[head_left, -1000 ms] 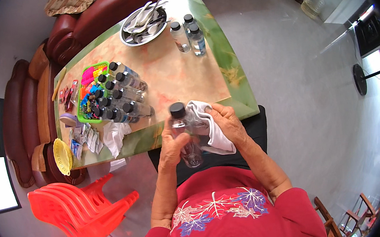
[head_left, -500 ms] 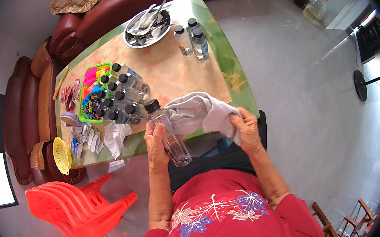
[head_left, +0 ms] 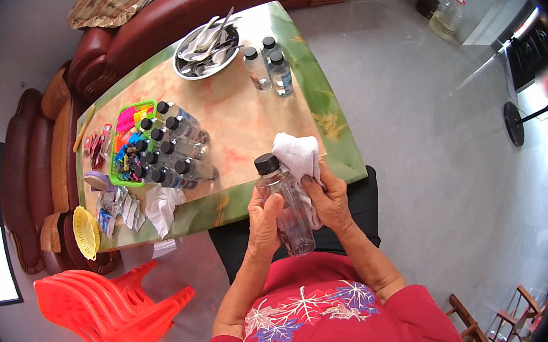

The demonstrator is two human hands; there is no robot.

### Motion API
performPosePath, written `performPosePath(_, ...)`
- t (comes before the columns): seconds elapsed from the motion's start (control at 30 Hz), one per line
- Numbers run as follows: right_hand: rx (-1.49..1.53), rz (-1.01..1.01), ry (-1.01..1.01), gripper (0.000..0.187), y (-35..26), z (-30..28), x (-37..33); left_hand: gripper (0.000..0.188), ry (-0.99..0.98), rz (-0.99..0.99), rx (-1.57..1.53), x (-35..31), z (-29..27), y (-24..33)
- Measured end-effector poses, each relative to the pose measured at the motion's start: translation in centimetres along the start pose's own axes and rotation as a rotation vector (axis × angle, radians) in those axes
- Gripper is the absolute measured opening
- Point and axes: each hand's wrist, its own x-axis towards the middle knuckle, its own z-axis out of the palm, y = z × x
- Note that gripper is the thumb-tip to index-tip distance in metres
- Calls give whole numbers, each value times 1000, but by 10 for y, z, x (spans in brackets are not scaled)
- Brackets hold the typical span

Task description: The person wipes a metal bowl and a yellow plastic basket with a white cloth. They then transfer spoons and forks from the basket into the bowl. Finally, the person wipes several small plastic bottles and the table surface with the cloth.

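Observation:
My left hand (head_left: 265,224) is closed around a clear bottle (head_left: 290,217) with a black cap, tilted in front of my body at the table's near edge. A white cloth (head_left: 298,156) is bunched in my right hand (head_left: 328,200), which presses it against the bottle's right side. Part of the cloth hangs down behind the bottle. On the table to the left stand several similar black-capped clear bottles (head_left: 181,141) in a close group. Three more bottles (head_left: 281,77) stand together near the far right side.
A bowl of spoons (head_left: 208,68) sits at the table's far side. Beside the grouped bottles are a green basket (head_left: 140,183) of colourful small items, crumpled white tissue (head_left: 162,208), small packets (head_left: 130,211) and a yellow basket (head_left: 86,233). A red plastic chair (head_left: 94,303) stands lower left.
The bottle in my left hand has moved right and slightly toward me. My right hand has drawn in from the right, and the stretched cloth is now bunched against the bottle.

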Motion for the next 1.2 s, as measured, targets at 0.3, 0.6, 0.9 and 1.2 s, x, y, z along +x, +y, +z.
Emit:
performPosePath(0.3,-456,-296,-76,42,-31,2,11,61,74,-24,36,2,-15,11)
performPosePath(0.6,-284,178,-217,32,-22,26,24,57,174,227,318,-6,-2,8)
performPosePath(0.9,-732,-394,-246,33,-23,34,18,56,234,280,328,2,-2,19)
performPosePath(1.2,-991,-582,-579,24,-23,32,-23,56,295,236,-32,15,-37,45)
